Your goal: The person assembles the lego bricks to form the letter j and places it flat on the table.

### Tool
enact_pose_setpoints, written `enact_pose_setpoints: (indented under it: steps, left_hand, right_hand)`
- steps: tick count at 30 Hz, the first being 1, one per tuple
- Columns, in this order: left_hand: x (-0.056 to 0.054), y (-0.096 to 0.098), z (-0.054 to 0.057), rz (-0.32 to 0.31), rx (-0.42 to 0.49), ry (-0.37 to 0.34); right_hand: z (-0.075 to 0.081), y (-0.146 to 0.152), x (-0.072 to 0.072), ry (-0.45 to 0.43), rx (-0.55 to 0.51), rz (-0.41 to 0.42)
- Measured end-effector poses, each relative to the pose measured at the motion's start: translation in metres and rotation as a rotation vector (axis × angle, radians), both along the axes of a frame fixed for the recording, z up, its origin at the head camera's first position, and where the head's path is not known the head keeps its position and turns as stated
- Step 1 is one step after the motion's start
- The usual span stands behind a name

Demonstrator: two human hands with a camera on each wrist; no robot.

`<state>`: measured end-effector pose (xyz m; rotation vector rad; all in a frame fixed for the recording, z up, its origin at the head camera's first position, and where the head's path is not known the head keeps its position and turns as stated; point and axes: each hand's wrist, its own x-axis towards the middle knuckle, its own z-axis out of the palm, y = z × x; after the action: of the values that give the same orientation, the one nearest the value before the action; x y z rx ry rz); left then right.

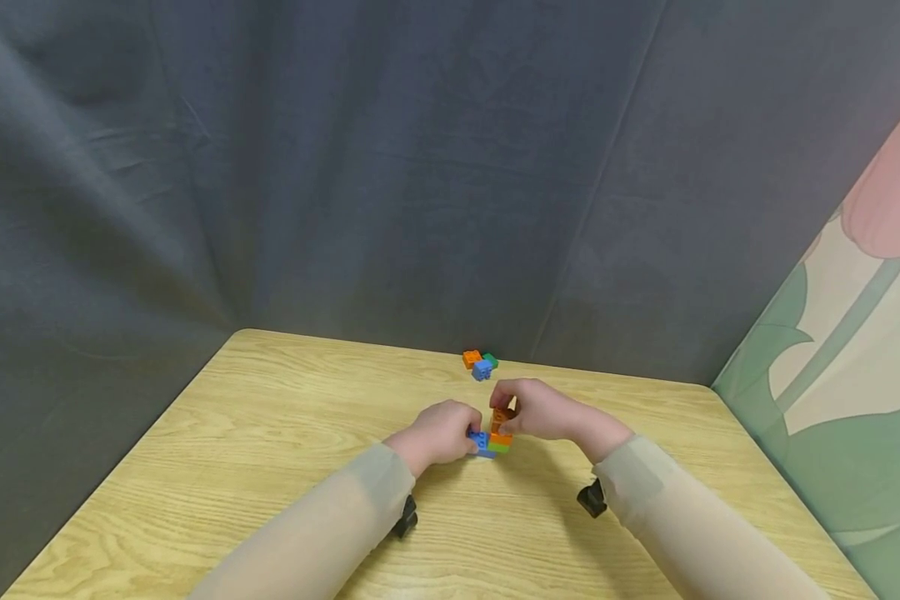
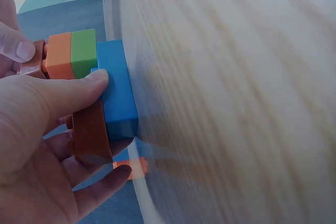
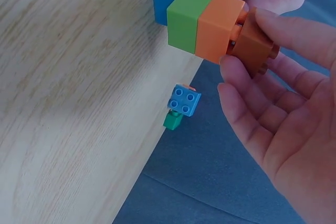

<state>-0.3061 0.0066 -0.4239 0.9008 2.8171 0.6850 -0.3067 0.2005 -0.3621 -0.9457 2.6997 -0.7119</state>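
A long blue brick [image 2: 122, 98] forms the base of a small build on the table. One end carries a green brick [image 3: 190, 22] with an orange brick [image 3: 218, 27] stacked on it; the other end has a brown brick [image 2: 90, 132]. My left hand [image 1: 441, 432] grips the base, thumb pressed on the blue brick and fingers behind the brown one. Between thumb and fingers, my right hand [image 1: 542, 408] pinches a second brown brick [image 3: 253, 45] at the top of the orange one. That brick sits slightly tilted, with orange studs showing in the gap.
Beyond the hands, near the table's [image 1: 270, 433] far edge, lie a loose orange brick [image 1: 471, 358], a blue brick [image 1: 482, 370] and a green brick [image 1: 491, 360], close together. A dark curtain [image 1: 420, 167] hangs behind the table, and a flower-patterned cloth [image 1: 855, 400] is on the right.
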Motion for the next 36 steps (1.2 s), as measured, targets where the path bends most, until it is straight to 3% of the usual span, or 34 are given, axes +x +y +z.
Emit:
enact_pose_setpoints:
  steps: [14,36]
  left_hand:
    - [0.001,0.001,0.0,0.009,0.007,-0.009]
    - [0.002,0.0,-0.002,0.009,0.017,0.001]
  right_hand:
    - [0.001,-0.004,0.009,0.045,0.07,-0.031]
    - [-0.013,-0.005,0.016,0.154,0.051,-0.033]
